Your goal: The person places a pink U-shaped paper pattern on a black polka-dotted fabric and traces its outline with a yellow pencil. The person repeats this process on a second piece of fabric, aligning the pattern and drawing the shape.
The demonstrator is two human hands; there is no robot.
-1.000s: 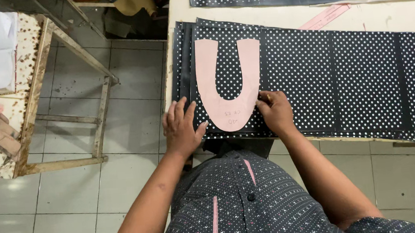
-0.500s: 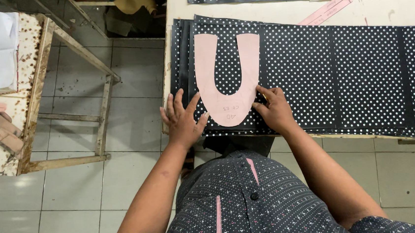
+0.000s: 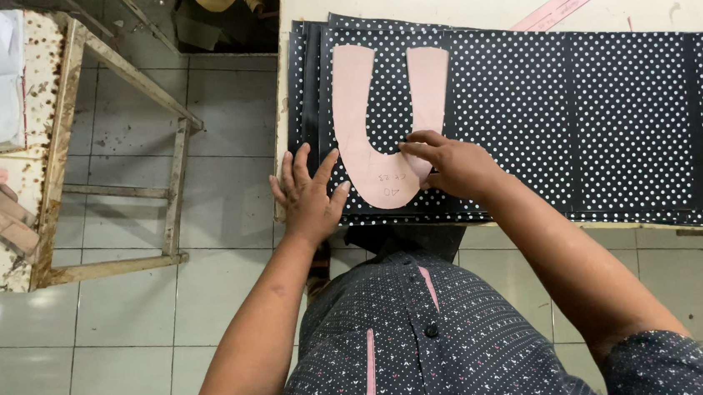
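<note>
- Hands have drawn a little nearer the table edge than a second ago, while the pink U-shaped card pattern [image 3: 379, 128] stays on the stacked black white-dotted fabric [image 3: 612, 110].
- Left hand [image 3: 309, 194] lies open and flat, fingertips at the pattern's curve.
- Right hand [image 3: 449, 165] pinches its inner edge.
- A pink paper strip [image 3: 558, 7] lies beyond, on the cream table [image 3: 654, 8].

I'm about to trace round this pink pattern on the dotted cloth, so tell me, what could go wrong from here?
1. The pink U-shaped pattern is pinned only near its curved base by the left hand and right hand; its two long arms lie free and could shift.
2. The dotted fabric stack has staggered layers at its left edge, so lower layers might not match.
3. The stack sits close to the table edge and could slide.
</note>
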